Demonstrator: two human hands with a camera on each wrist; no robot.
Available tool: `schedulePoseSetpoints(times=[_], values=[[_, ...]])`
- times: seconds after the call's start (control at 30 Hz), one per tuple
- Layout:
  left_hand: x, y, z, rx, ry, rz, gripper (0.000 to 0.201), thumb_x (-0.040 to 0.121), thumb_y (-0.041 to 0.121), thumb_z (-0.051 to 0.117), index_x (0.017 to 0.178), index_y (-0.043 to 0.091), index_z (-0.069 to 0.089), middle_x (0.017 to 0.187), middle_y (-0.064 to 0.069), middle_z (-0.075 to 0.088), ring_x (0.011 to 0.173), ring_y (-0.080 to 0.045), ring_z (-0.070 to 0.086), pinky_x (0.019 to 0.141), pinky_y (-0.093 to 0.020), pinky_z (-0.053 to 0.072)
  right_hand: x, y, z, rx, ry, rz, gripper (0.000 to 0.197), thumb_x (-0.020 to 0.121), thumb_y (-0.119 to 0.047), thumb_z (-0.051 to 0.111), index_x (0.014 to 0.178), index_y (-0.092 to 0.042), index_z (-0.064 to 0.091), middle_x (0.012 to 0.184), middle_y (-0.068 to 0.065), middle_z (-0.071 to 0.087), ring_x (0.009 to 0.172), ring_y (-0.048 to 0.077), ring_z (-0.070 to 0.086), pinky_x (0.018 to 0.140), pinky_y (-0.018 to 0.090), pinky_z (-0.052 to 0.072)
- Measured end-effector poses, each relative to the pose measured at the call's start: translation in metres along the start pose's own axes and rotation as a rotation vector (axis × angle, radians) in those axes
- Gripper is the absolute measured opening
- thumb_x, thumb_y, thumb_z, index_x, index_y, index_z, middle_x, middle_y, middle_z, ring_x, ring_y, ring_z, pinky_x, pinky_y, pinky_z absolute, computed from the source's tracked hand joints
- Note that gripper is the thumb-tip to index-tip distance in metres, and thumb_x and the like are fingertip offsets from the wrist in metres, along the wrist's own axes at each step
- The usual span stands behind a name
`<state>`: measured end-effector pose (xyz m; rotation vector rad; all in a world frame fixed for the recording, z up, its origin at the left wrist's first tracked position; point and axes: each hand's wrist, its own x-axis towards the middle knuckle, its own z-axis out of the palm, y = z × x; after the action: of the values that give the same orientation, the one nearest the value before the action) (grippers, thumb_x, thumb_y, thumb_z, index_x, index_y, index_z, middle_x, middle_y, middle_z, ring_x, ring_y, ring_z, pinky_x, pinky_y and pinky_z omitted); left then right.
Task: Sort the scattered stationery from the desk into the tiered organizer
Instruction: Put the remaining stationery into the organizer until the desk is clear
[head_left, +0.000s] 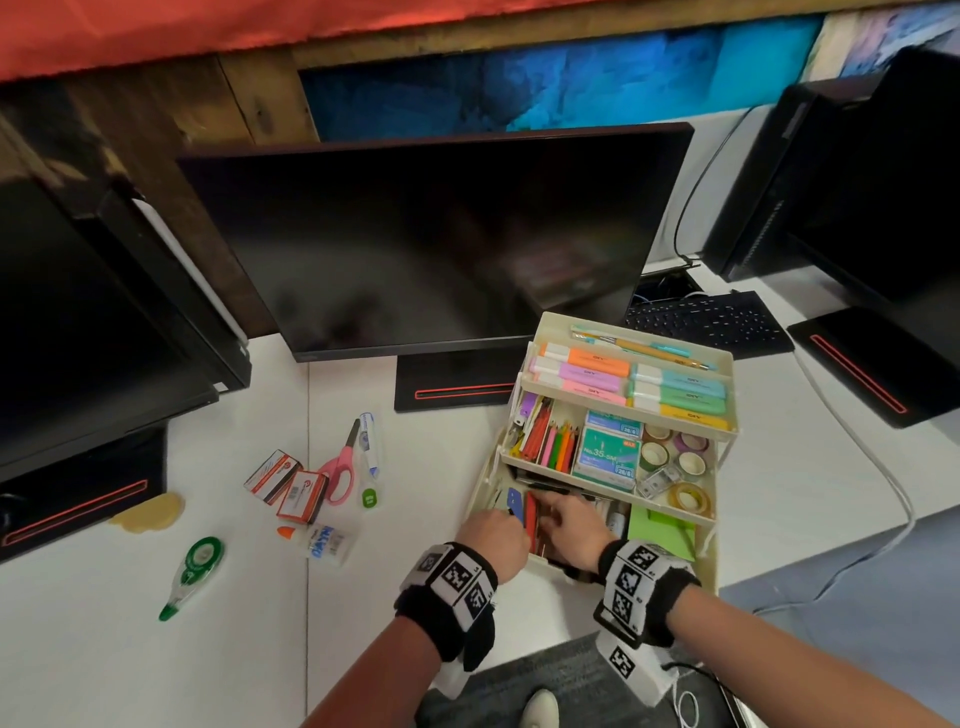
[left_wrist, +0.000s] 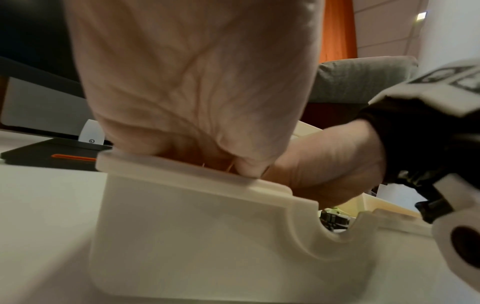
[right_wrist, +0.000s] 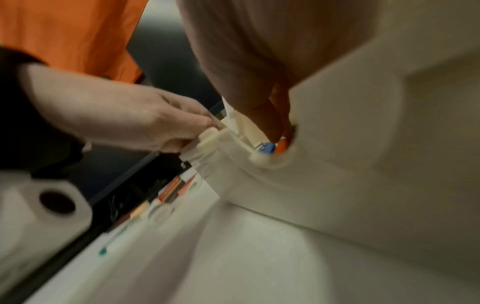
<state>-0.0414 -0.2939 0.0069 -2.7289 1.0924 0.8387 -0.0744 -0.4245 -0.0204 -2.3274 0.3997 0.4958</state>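
Note:
The cream tiered organizer (head_left: 623, 325) stands on the white desk at centre right, with highlighters on top and pencils, staple boxes and tape rolls in the middle tier. My left hand (head_left: 506, 517) curls over the bottom tier's left front corner (left_wrist: 194, 226) and grips its rim. My right hand (head_left: 550, 506) reaches into that tier with straight fingers (right_wrist: 278, 133) on red pens (head_left: 531, 514) beside a blue item (right_wrist: 267, 148). Left of the organizer lie pink scissors (head_left: 340, 467), a white marker (head_left: 370, 441), two red-and-white boxes (head_left: 288, 486), a glue bottle (head_left: 324, 540) and a green correction tape (head_left: 195, 569).
A dark monitor (head_left: 431, 244) stands behind the stationery, its base just behind the organizer. More monitors stand at far left and right, and a black keyboard (head_left: 706, 322) lies behind the organizer. A white cable (head_left: 893, 488) runs down the desk's right side.

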Motion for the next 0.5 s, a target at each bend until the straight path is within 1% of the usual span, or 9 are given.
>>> schedulePoseSetpoints(times=[0.07,0.13,0.23,0.3,0.37,0.4,0.47,0.5], values=[[0.000,0.000,0.001,-0.100,0.037,-0.054,0.037,0.100,0.016,0.029,0.113,-0.004,0.058,0.118,-0.021,0.058,0.107,-0.034,0.056,0.085,-0.039,0.044,-0.001,-0.003,-0.002,0.042,-0.024,0.011,0.046,0.093,-0.007,0.042,0.137,-0.019,0.047,0.124,0.012,0.061,0.112,0.026,0.056,0.090,0.022,0.041],[0.001,-0.002,0.001,-0.203,0.059,-0.085,0.038,0.099,0.023,0.031,0.110,-0.003,0.058,0.116,-0.020,0.058,0.104,-0.033,0.056,0.083,-0.037,0.044,-0.002,-0.004,-0.005,0.094,-0.052,0.032,0.042,0.092,-0.006,0.043,0.132,-0.015,0.052,0.118,0.011,0.064,0.105,0.025,0.060,0.084,0.021,0.043],[0.002,-0.003,0.001,-0.239,0.079,-0.093,0.039,0.099,0.025,0.032,0.111,-0.003,0.057,0.116,-0.020,0.057,0.104,-0.032,0.056,0.084,-0.037,0.044,-0.005,-0.003,-0.007,0.167,-0.060,0.035,0.038,0.090,-0.005,0.045,0.124,-0.013,0.058,0.108,0.012,0.067,0.091,0.023,0.060,0.084,0.027,0.047],[0.003,-0.004,0.001,-0.239,0.093,-0.087,0.039,0.099,0.025,0.032,0.111,-0.003,0.056,0.116,-0.019,0.056,0.105,-0.032,0.056,0.084,-0.038,0.043,-0.008,-0.002,-0.009,0.249,-0.096,0.022,0.041,0.089,-0.001,0.043,0.127,-0.015,0.055,0.109,0.010,0.066,0.091,0.020,0.059,0.085,0.029,0.049],[0.002,-0.005,0.002,-0.237,0.102,-0.079,0.038,0.100,0.025,0.032,0.110,-0.002,0.057,0.115,-0.019,0.056,0.104,-0.032,0.055,0.085,-0.037,0.043,-0.014,0.000,-0.013,0.332,-0.153,0.017,0.044,0.089,0.003,0.041,0.128,-0.017,0.048,0.112,0.008,0.062,0.097,0.019,0.058,0.082,0.023,0.049],[0.002,-0.005,0.002,-0.248,0.116,-0.072,0.037,0.100,0.024,0.033,0.109,-0.002,0.058,0.114,-0.018,0.056,0.103,-0.031,0.055,0.085,-0.037,0.043,-0.016,0.002,-0.015,0.300,-0.135,0.019,0.046,0.089,0.003,0.040,0.131,-0.016,0.045,0.115,0.008,0.061,0.102,0.020,0.058,0.083,0.024,0.049],[0.000,-0.007,0.000,-0.285,0.184,-0.060,0.034,0.099,0.022,0.033,0.106,0.001,0.060,0.110,-0.016,0.059,0.099,-0.029,0.057,0.084,-0.036,0.043,-0.019,0.008,-0.022,0.051,-0.041,0.008,0.052,0.087,0.002,0.037,0.135,-0.016,0.043,0.123,0.010,0.060,0.113,0.026,0.056,0.093,0.030,0.046],[-0.003,-0.008,-0.002,-0.306,0.230,-0.050,0.033,0.099,0.021,0.034,0.104,0.003,0.061,0.107,-0.014,0.060,0.097,-0.028,0.057,0.083,-0.035,0.044,-0.021,0.010,-0.023,-0.093,-0.022,-0.010,0.052,0.085,0.000,0.037,0.134,-0.017,0.045,0.124,0.010,0.060,0.114,0.028,0.055,0.094,0.032,0.046]])
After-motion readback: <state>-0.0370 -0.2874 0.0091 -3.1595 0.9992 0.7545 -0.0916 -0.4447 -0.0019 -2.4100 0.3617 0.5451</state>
